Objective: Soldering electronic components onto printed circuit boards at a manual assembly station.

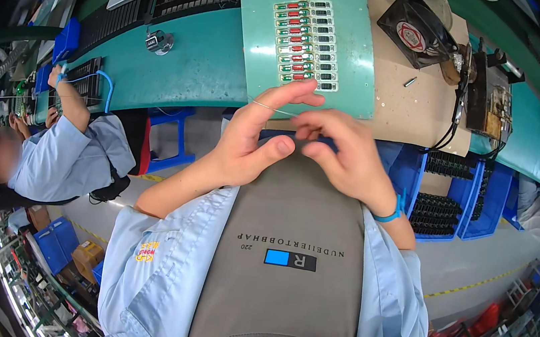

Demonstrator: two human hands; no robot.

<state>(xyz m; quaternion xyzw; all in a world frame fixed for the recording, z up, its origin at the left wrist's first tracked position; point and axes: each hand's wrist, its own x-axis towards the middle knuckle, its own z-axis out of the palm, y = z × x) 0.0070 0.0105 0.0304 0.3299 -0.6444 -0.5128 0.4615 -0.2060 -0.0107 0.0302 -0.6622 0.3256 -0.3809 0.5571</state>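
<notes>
My left hand (250, 136) is raised at the bench's near edge, its fingers stretched out and the thumb apart. A thin pale wire (271, 107) crosses its index finger and runs to the curled fingertips of my right hand (346, 152). These fingers appear closed on the wire; the exact pinch is partly hidden. Around my right wrist is a blue strap (388, 213). Just beyond my hands lies a light green plate (258, 46), bearing a column of small circuit boards (296, 40) with red, green and black parts. My left fingertips overlap its lower end in view.
A black fan (416, 30) and a metal fixture with cables (491, 94) stand at the right. A small metal counter (159, 42) sits on the green mat (194, 72). Blue bins (438, 196) of black parts are below right. A co-worker (76, 151) works at left.
</notes>
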